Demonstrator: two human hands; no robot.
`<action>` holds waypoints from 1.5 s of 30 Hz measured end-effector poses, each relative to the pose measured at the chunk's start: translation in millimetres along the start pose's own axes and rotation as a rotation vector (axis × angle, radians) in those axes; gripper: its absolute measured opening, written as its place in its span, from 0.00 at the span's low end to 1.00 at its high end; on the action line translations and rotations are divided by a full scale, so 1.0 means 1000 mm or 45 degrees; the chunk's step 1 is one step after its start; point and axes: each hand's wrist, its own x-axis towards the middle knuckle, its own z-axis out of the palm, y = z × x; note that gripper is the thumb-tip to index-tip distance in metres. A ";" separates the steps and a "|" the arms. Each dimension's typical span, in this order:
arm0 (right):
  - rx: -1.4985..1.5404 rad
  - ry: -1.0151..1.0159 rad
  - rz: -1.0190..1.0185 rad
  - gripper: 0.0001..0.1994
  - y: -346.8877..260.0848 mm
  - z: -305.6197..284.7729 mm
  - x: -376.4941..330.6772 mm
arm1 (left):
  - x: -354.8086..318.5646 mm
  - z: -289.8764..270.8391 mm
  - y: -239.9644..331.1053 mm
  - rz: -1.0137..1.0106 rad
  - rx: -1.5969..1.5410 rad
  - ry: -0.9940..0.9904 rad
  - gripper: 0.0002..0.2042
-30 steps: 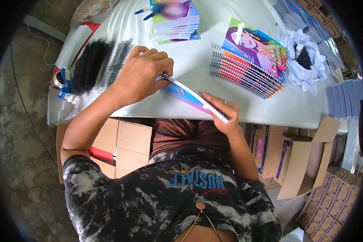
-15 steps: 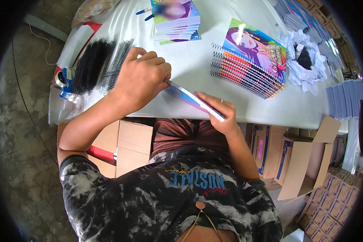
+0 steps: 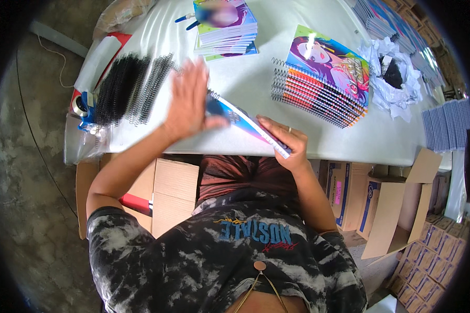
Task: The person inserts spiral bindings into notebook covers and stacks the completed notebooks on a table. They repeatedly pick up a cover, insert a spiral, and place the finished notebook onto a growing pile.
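Observation:
My right hand [image 3: 285,140] grips the right end of a notebook [image 3: 245,121], which is tilted with its white page edge turned upward. A short length of black spiral coil shows at the notebook's upper left end. Beside that end my left hand [image 3: 189,99] is open, slightly smeared by motion, its fingers stretched out and thumb apart. Whether the left palm touches the notebook or coil is hidden. Loose black spiral coils [image 3: 122,86] lie left of this hand. Farther right sits a stack of spiral-bound notebooks [image 3: 326,78] with colourful illustrated covers.
A stack of unbound notebooks [image 3: 227,39] with blue pens stands at the far middle. Crumpled white paper [image 3: 397,99] holds something black. A blue tape dispenser [image 3: 86,107] is at the left edge. Open cardboard boxes [image 3: 397,214] stand below the white table [image 3: 240,70].
My left hand has gone from curled fingers at the notebook's left end to a flat, spread hand. Black coil now shows at that end. The right hand keeps its hold.

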 end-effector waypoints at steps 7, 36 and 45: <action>-0.009 -0.089 -0.155 0.16 -0.009 0.003 0.005 | 0.043 -0.020 -0.012 0.236 0.208 0.508 0.50; -0.104 -0.071 -0.212 0.20 -0.015 0.017 -0.002 | 0.008 0.012 0.003 0.049 -0.130 0.543 0.56; -0.015 -0.020 -0.162 0.17 -0.014 0.020 -0.003 | -0.009 0.021 0.032 0.225 0.064 0.437 0.52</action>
